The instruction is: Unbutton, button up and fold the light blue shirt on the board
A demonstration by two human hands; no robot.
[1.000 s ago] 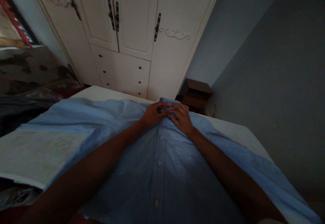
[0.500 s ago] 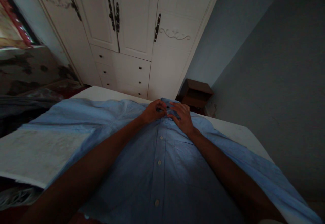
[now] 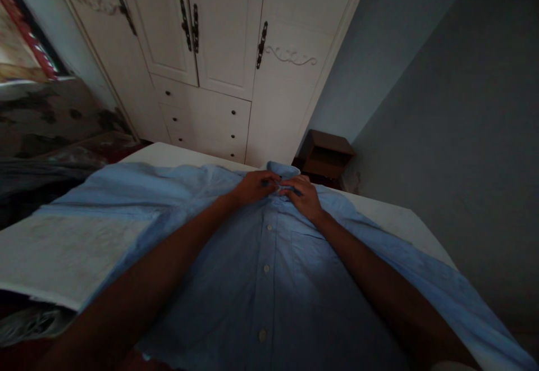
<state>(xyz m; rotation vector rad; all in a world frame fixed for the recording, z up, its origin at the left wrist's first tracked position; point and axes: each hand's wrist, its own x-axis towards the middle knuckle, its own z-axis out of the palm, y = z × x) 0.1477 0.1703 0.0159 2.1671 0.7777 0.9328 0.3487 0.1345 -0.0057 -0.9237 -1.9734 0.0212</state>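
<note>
A light blue button-up shirt (image 3: 236, 270) lies face up on a white table (image 3: 67, 247), its sleeves spread to both sides. Pale buttons run down the front placket, and a chest pocket shows on the right. Just below the collar (image 3: 283, 168), my left hand (image 3: 257, 186) pinches the placket cloth between thumb and fingers. Close against it, my right hand (image 3: 302, 194) also grips the cloth there, thumb and fingertips together. The fingertips of both hands nearly meet. Whatever button lies between them is hidden.
Beyond the table stands a white wardrobe (image 3: 219, 34) with dark handles and drawers. A small brown cabinet (image 3: 326, 149) is by the grey wall at the right. Dark cloth (image 3: 37, 177) lies at the left, with clear plastic (image 3: 29, 326) lower down.
The fingers of both hands have drawn closer together at the upper placket, and the right fingers have closed more. More of the collar shows above them. The shirt otherwise lies the same.
</note>
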